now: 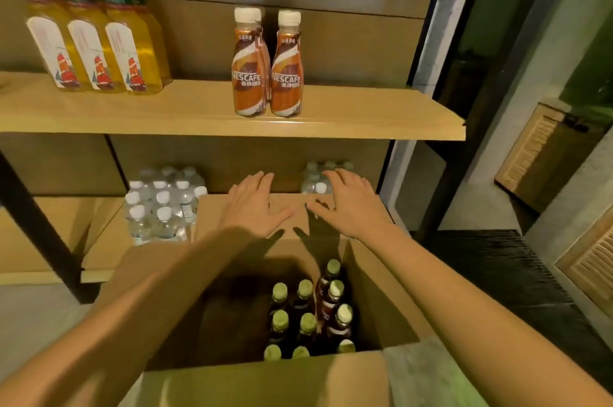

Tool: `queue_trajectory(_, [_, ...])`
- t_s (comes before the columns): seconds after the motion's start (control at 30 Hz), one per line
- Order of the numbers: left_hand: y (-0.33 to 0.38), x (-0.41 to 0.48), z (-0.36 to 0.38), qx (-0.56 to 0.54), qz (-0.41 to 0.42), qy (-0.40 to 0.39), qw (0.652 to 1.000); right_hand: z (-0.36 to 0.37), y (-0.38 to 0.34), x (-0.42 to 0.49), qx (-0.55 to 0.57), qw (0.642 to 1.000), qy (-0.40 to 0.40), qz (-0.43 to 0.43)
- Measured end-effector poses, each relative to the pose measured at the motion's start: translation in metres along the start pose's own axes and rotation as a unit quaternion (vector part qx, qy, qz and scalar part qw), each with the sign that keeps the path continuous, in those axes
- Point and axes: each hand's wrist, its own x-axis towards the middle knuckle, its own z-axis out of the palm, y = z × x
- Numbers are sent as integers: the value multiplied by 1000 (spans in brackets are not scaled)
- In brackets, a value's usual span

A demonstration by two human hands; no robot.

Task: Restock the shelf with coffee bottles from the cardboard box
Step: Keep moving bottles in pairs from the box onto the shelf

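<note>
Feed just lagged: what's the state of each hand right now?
Left hand: open, fingers spread over the cardboard box's far flap, holding nothing.
Right hand: open, over the same flap, holding nothing.

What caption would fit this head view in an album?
Left hand and right hand spread over a flap of the box, bottles inside, coffee bottles on the shelf above.

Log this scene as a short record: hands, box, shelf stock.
left hand: open, fingers spread over the far flap
right hand: open, alongside it
cardboard box: open, capped bottles upright inside
shelf: coffee bottles mid-shelf, yellow bottles at left
below: water bottle packs
</note>
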Motion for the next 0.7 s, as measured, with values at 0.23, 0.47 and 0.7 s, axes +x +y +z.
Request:
queue_trajectory(0.23, [-39, -33, 84, -51, -52, -71, 995, 91, 10, -24, 43, 994, -103, 4])
queue_trajectory(0.47, [-84, -38, 162, -2, -96, -202, 975, 185, 28, -45, 95, 960, -249, 82])
queue_trajectory(0.7, [-98, -22, 212, -37, -101, -262, 959, 239, 35, -44, 213, 929, -251, 171])
